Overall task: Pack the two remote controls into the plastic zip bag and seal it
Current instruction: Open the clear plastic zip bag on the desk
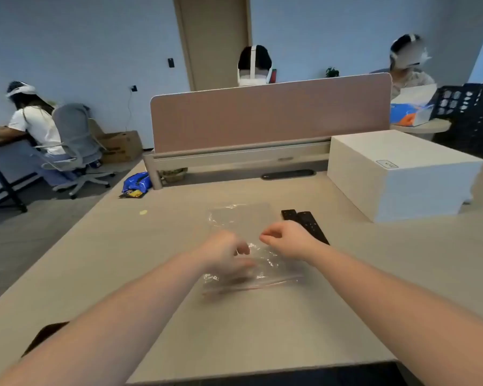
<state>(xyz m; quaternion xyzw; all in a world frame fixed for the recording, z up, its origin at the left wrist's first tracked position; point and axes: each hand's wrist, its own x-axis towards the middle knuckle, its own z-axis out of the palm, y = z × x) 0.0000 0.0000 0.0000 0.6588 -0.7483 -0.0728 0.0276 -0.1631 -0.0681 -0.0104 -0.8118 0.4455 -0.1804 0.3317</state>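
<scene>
the clear plastic zip bag (243,235) lies flat on the beige surface (262,324), its zip strip at the near edge. the left hand (226,254) rests on the bag's near part, blurred, so i cannot tell whether it pinches the film. the right hand (286,239) hovers above the bag, loosely curled, grasping nothing. two black remote controls (304,224) lie side by side just right of the bag; a white box (402,174) sits beyond the bag's far right corner.

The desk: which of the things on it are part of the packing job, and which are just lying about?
Part of the job:
clear plastic zip bag
two black remote controls

Just lying about:
large white rectangular box
small yellow scrap
dark flat object at the desk's near left edge
</scene>
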